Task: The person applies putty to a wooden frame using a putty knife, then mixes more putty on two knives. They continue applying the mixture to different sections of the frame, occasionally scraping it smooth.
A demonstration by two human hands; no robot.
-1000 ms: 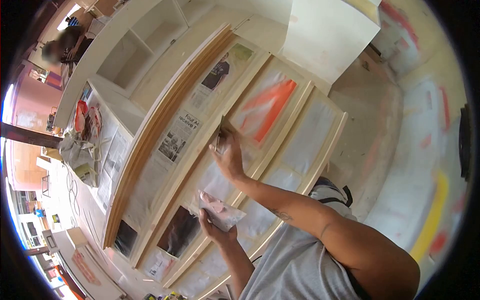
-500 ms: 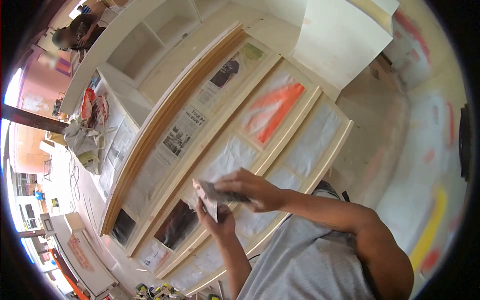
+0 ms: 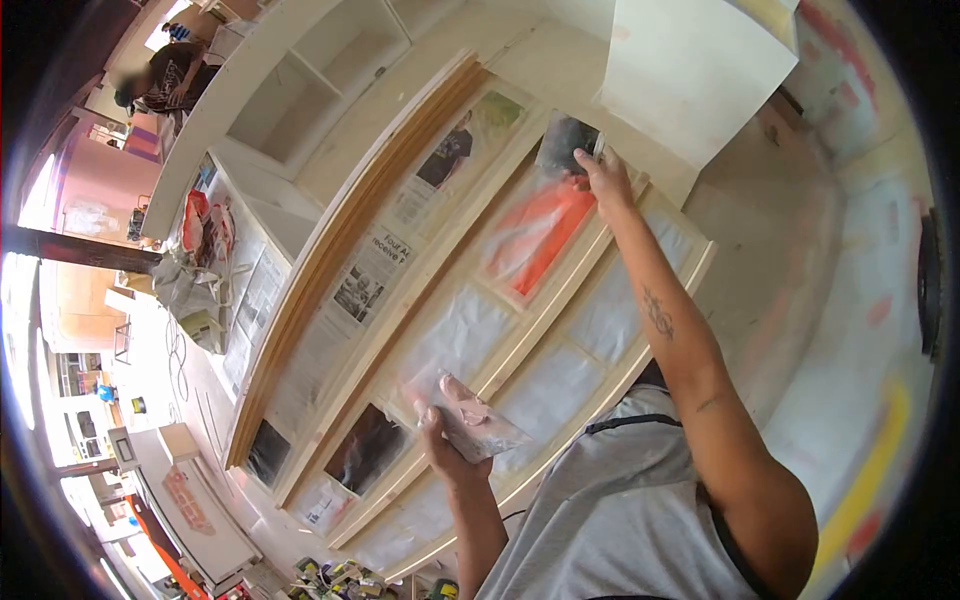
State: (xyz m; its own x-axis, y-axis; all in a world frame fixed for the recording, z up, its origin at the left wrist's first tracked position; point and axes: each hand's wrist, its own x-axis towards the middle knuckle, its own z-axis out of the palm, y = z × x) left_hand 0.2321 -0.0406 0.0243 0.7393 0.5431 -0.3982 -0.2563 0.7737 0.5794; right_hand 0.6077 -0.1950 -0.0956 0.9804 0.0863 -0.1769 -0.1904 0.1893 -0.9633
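My left hand (image 3: pixel 452 458) grips a flat pale board (image 3: pixel 502 436) that carries a lump of pinkish filler paste (image 3: pixel 462 400). In my right hand (image 3: pixel 608 182) is a dark, flat, square spreader (image 3: pixel 566 145), pinched between thumb and fingers. It lies over the upper end of a wooden strip on the large pale frame (image 3: pixel 395 318); exact contact cannot be made out. Between the strips, panels are covered with plastic sheet and newspaper (image 3: pixel 360 280). An orange patch (image 3: pixel 545 250) shows under the plastic just below my right hand.
White shelving (image 3: pixel 285 110) stands behind the frame, and a white box-like cabinet (image 3: pixel 705 75) is at the upper right. Bags (image 3: pixel 190 285) lie on a papered surface at left. Another person (image 3: pixel 175 75) is at the upper left. Power tools (image 3: pixel 345 582) sit at the bottom.
My right hand has moved from the board up and away to the frame's upper end with the spreader. My left hand has lowered slightly to the right, showing the filler on the board.
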